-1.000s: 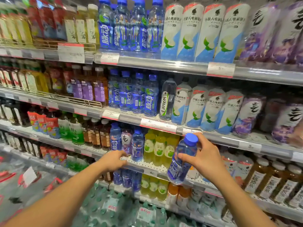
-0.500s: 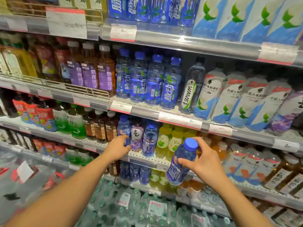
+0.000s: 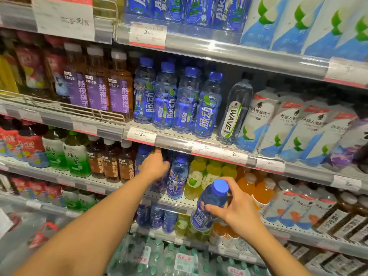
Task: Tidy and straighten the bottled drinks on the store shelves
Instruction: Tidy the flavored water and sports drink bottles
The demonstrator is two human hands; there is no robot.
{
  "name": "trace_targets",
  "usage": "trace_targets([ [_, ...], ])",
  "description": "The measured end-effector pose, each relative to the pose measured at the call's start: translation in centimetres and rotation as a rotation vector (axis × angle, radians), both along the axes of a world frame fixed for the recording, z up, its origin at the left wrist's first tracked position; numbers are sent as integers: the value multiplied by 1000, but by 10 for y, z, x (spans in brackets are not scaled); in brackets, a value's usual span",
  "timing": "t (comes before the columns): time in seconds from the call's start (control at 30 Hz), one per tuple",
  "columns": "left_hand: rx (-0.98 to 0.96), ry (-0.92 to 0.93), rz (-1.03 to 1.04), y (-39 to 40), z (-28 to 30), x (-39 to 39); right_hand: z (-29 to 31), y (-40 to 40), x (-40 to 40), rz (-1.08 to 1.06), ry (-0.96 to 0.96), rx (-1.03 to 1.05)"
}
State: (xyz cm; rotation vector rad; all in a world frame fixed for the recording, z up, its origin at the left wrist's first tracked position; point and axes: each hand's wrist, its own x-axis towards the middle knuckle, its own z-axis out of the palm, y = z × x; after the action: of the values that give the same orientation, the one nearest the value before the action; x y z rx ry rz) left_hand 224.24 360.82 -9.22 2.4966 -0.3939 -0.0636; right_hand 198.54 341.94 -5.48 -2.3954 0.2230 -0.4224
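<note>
Currently mid-restock of the blue-drink section: right hand [image 3: 237,211] holds a blue-capped bottle [image 3: 209,208] out in front of the shelving, thumb and fingers curled round its shoulder just under the cap, bottle tilted with the cap up and toward the shelf, base toward the person. Left hand [image 3: 154,166] is reached into the third shelf [image 3: 173,200] down, under the price rail [image 3: 219,152]; its fingers lie against a dark purple-labelled bottle [image 3: 161,182] that is mostly hidden behind the hand, with a blue-capped neighbour [image 3: 142,156] just to its left. Whether those fingers grip that bottle or only press on it cannot be told, since the hand covers them. One upright blue bottle [image 3: 178,178] stands just right of the left hand, then yellow-green drinks [image 3: 196,180] and orange drinks [image 3: 256,188] further right. Judgement: the step in hand looks like clearing or shifting the odd bottle to open a slot in this row, with the held bottle waiting to go in. Next move likely calls for righting the held bottle to vertical, easing it in under the rail without knocking the upright blue one, and turning its label to face out. Risk: narrow gap, crowded necks, a nudge could topple neighbours
</note>
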Motion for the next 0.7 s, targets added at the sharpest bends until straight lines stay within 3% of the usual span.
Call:
trace_targets([
  [0.2,39,-74,-8,-1,-1,1,-9,3,9,37,32,-19],
  [0.33,-81,-195,-19,17,-7,-20,-15,12,21,63,29,-30],
  [0.7,-423,-264,66,112,-13,-95,-36,64,84,97,-50,-10],
])
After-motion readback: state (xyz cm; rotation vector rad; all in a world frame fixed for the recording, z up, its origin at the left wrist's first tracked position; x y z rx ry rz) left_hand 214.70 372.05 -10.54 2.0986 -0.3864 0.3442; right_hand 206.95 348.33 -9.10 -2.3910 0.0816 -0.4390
